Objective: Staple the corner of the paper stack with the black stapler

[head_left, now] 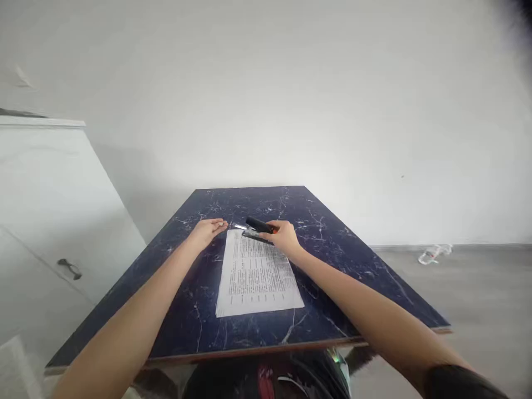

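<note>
My right hand (285, 237) grips a black stapler (258, 224) above the top end of some printed sheets. The stapler's top arm is swung up, and its shiny metal magazine (240, 226) shows between the arm and the base. My left hand (206, 231) is to the left of the stapler, apart from it. Between its thumb and fingers is a small pale piece (221, 224), too small to make out. The printed sheets (260, 277) lie in a stack on the dark blue marbled table (183, 327).
A white cabinet (50, 194) with a dark handle (70, 269) stands left of the table. Behind the table is a pale wall (266, 100). On the grey floor at the right lies a crumpled clear-and-white object (434, 254).
</note>
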Action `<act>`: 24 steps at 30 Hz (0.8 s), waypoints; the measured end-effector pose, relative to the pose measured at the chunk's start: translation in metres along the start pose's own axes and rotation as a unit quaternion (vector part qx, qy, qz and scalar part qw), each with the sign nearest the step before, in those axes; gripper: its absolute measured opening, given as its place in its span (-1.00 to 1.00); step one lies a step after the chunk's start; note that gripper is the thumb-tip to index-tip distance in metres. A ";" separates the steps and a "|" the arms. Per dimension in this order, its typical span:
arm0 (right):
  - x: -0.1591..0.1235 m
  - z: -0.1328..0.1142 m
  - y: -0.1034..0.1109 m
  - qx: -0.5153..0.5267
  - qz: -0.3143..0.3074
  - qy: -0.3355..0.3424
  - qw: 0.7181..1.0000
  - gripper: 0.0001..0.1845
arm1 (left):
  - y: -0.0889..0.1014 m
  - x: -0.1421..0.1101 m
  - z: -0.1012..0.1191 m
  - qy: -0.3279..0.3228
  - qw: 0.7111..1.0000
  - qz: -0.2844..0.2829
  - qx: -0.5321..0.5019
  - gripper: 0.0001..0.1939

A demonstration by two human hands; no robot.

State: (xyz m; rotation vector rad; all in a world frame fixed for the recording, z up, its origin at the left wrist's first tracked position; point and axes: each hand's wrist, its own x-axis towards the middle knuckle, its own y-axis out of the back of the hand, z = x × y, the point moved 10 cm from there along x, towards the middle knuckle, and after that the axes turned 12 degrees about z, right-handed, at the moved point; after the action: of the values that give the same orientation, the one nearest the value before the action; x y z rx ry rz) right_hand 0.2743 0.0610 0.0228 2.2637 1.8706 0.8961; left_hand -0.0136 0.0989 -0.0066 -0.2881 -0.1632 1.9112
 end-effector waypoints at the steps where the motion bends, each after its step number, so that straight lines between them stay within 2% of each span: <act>1: 0.000 0.004 -0.006 -0.005 -0.027 -0.008 1.000 -0.56 | -0.003 -0.001 0.006 -0.023 1.000 -0.007 -0.006 -0.84; 3: -0.001 0.007 -0.015 -0.021 -0.067 -0.007 0.998 -0.58 | -0.012 -0.007 0.016 -0.066 0.997 -0.031 -0.011 -0.85; 6: -0.003 -0.001 -0.021 -0.060 -0.097 0.040 0.993 -0.52 | -0.033 -0.028 0.034 -0.127 0.987 -0.097 -0.004 -0.80; 9: -0.005 -0.031 -0.005 -0.090 -0.017 0.154 0.984 -0.36 | -0.059 -0.057 0.043 -0.158 0.970 -0.181 0.027 -0.72; 11: -0.014 -0.058 0.007 -0.075 0.043 0.244 0.966 -0.34 | -0.073 -0.075 0.044 -0.173 0.957 -0.226 0.055 -0.64; 14: -0.030 -0.087 0.010 -0.024 0.048 0.340 0.939 -0.45 | -0.088 -0.095 0.042 -0.196 0.938 -0.270 0.091 -0.56; 20: -0.041 -0.098 0.007 0.013 0.030 0.381 0.924 -0.75 | -0.104 -0.117 0.034 -0.230 0.908 -0.319 0.147 -0.56; 22: -0.041 -0.099 0.007 0.019 0.027 0.385 0.922 -0.78 | -0.105 -0.118 0.034 -0.238 0.903 -0.319 0.162 -0.55; 24: -0.037 -0.097 0.010 0.021 0.031 0.381 0.924 -0.79 | -0.101 -0.111 0.037 -0.260 0.899 -0.295 0.194 -0.56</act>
State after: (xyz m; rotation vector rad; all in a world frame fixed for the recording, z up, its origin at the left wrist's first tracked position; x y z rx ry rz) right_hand 0.2342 -0.0047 0.0934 2.1712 2.0634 1.9850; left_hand 0.1039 0.0311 0.0682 0.5050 -0.1920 1.3285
